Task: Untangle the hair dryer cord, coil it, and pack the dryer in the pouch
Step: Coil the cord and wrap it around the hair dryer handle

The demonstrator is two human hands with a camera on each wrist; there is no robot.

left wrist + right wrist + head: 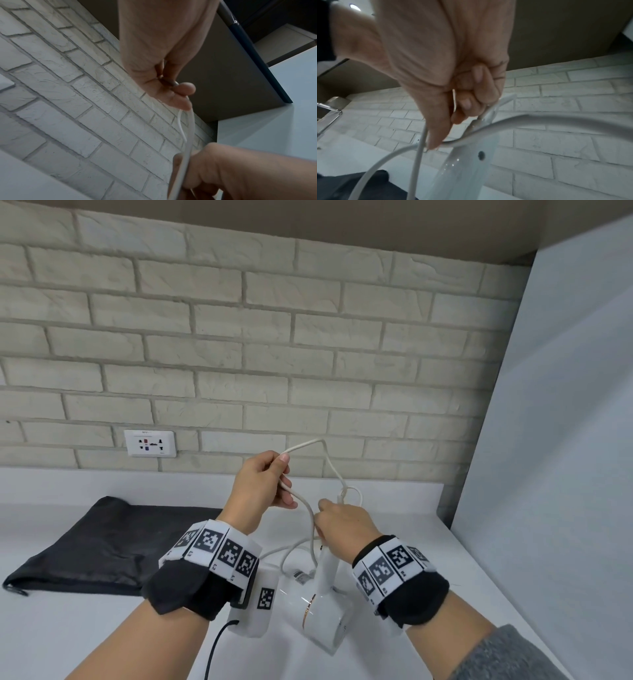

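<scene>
Both hands work the white cord (310, 517) above the worktop (68, 628). Left hand (265, 484) is raised, its thumb and fingers curled round the cord, which comes out by the thumb tip, bends toward the brick wall (274, 337) and drops back to a small loop beside the right hand (346, 530). In the left wrist view the left hand (163, 67) pinches the cord (188, 128) at the fingertips, and the strand runs down to the right hand (223, 169). Lower and just to the right, the right hand has its fingers curled round the cord where it meets the end of the hair dryer's handle; the right wrist view shows the hand (453, 67) clenched there with strands of cord (539, 119) crossing below it.

White hair dryer (325, 611) stands nozzle-down on the worktop under the right hand, handle pointing up, with slack cord looped on the surface behind it.

Black pouch (102, 542) lies flat to the left, well apart from the dryer. A wall socket (150, 443) sits on the brick wall above it.
</scene>
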